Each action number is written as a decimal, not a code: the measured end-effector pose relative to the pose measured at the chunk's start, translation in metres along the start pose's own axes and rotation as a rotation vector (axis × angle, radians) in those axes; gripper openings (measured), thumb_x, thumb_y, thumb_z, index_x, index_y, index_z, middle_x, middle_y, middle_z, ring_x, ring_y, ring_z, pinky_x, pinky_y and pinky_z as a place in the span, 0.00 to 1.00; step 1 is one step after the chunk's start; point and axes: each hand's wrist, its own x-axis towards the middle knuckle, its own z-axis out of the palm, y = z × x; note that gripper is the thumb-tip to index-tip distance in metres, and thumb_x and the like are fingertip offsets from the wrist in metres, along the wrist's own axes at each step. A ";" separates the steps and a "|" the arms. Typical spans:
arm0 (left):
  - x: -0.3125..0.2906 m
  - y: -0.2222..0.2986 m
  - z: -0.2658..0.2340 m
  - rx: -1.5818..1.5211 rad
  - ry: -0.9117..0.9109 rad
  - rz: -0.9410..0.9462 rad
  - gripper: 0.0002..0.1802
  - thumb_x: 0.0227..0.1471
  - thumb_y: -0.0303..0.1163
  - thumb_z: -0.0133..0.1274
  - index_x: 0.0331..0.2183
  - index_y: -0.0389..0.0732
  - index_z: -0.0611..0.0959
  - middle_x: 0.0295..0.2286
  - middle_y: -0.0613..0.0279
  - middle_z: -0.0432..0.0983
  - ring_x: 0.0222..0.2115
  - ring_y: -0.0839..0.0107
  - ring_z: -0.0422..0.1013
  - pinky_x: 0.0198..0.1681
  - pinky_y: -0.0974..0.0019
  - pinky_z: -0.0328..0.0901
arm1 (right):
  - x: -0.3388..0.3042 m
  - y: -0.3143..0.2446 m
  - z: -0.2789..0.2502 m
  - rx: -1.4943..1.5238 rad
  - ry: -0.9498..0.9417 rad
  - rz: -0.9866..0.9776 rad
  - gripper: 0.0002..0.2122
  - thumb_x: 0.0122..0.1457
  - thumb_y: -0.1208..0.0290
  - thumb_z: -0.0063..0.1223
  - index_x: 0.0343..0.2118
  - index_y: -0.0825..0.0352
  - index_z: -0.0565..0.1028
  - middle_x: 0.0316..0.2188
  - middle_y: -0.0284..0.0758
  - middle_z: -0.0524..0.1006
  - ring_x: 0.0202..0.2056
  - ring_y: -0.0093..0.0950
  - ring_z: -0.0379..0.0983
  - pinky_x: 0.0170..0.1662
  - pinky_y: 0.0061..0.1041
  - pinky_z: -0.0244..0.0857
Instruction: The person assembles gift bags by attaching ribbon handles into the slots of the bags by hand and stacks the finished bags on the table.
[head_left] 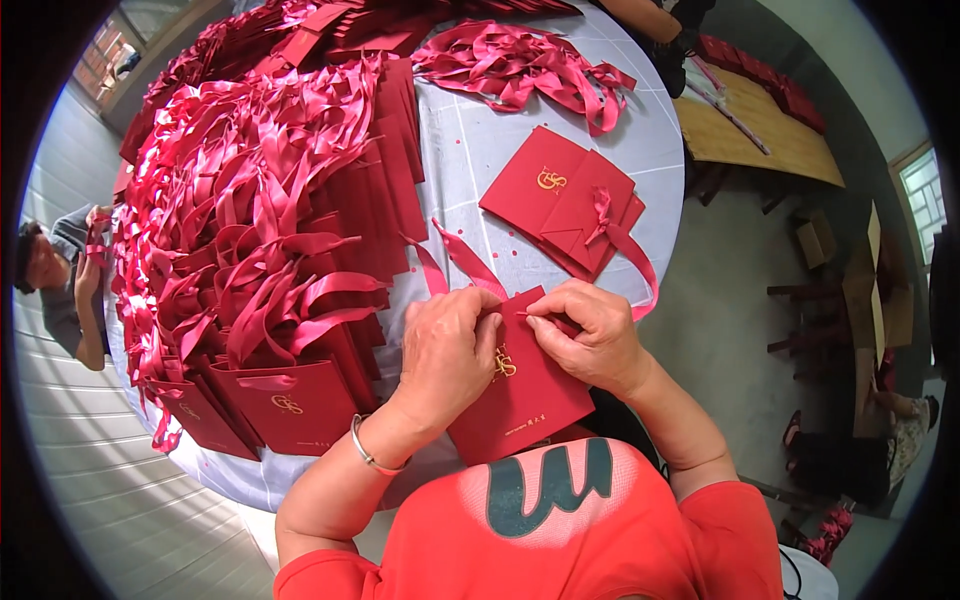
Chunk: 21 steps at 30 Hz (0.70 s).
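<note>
A flat red paper gift bag (530, 405) with a gold emblem lies tilted before me, its lower end near my shirt. At its upper left edge my left hand (448, 345) is closed, thumb and fingers pinching the bag. A pink satin ribbon (468, 262) runs out beyond those fingers onto the table. My right hand (590, 338) is closed in a pinch at the bag's upper right. A small pink ribbon end shows at its fingertips; the rest of that grip is hidden. A few flat red bags (545, 180) lie just beyond, one with a ribbon tied in a knot.
Many standing red bags with ribbons (270, 250) fill the left of the round cloth-covered table (460, 160). Loose ribbons (520, 65) are heaped at the far side. One person (65, 275) is at the left, another (890, 450) at the right. A wooden table (750, 125) stands far right.
</note>
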 end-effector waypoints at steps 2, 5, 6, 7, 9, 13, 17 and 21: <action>0.000 0.001 0.000 -0.001 -0.006 -0.016 0.06 0.50 0.28 0.59 0.33 0.41 0.81 0.27 0.57 0.78 0.33 0.57 0.74 0.40 0.57 0.61 | 0.001 -0.002 0.000 -0.019 0.015 -0.002 0.04 0.49 0.80 0.62 0.28 0.68 0.78 0.22 0.37 0.76 0.24 0.31 0.75 0.27 0.26 0.69; 0.000 0.001 -0.001 -0.032 -0.018 -0.046 0.05 0.51 0.29 0.58 0.33 0.40 0.81 0.27 0.56 0.79 0.33 0.57 0.75 0.40 0.56 0.61 | 0.002 -0.003 -0.001 -0.071 -0.005 -0.036 0.04 0.48 0.81 0.62 0.27 0.68 0.77 0.21 0.36 0.76 0.22 0.31 0.75 0.25 0.27 0.68; 0.000 0.000 0.000 -0.059 -0.024 -0.062 0.05 0.51 0.29 0.58 0.33 0.40 0.81 0.27 0.55 0.79 0.33 0.57 0.75 0.41 0.56 0.61 | 0.002 -0.004 -0.001 -0.067 -0.002 -0.040 0.05 0.48 0.81 0.62 0.27 0.68 0.77 0.21 0.36 0.75 0.22 0.31 0.75 0.25 0.27 0.68; 0.000 0.000 0.000 -0.085 -0.029 -0.077 0.05 0.51 0.29 0.58 0.32 0.40 0.81 0.28 0.55 0.79 0.33 0.57 0.75 0.41 0.56 0.61 | 0.002 -0.004 -0.002 -0.062 0.000 -0.044 0.05 0.48 0.81 0.62 0.27 0.68 0.77 0.21 0.36 0.75 0.22 0.31 0.74 0.24 0.27 0.68; 0.000 -0.001 0.001 -0.091 -0.010 -0.057 0.05 0.51 0.27 0.58 0.32 0.38 0.81 0.27 0.54 0.79 0.31 0.56 0.75 0.39 0.56 0.63 | 0.003 -0.005 -0.002 -0.081 0.002 -0.077 0.05 0.47 0.81 0.62 0.26 0.67 0.76 0.21 0.36 0.75 0.21 0.31 0.74 0.24 0.27 0.68; -0.001 0.001 0.000 -0.100 -0.004 -0.033 0.05 0.51 0.26 0.58 0.32 0.36 0.82 0.26 0.52 0.79 0.29 0.55 0.75 0.37 0.56 0.65 | 0.003 -0.008 0.000 -0.229 -0.012 -0.196 0.06 0.46 0.80 0.62 0.25 0.66 0.75 0.20 0.36 0.74 0.22 0.33 0.74 0.24 0.30 0.68; -0.002 0.002 0.001 -0.123 -0.014 -0.044 0.05 0.51 0.26 0.58 0.32 0.36 0.81 0.26 0.52 0.79 0.28 0.55 0.75 0.38 0.56 0.65 | 0.002 -0.011 0.003 -0.324 -0.012 -0.252 0.06 0.46 0.78 0.61 0.25 0.67 0.73 0.21 0.36 0.73 0.22 0.34 0.73 0.25 0.31 0.69; -0.003 0.002 0.000 -0.127 0.000 -0.036 0.04 0.51 0.25 0.58 0.32 0.36 0.81 0.26 0.53 0.79 0.28 0.55 0.75 0.40 0.56 0.64 | 0.004 -0.022 0.004 -0.472 -0.130 -0.208 0.06 0.47 0.79 0.60 0.25 0.67 0.73 0.22 0.37 0.73 0.23 0.34 0.74 0.25 0.31 0.69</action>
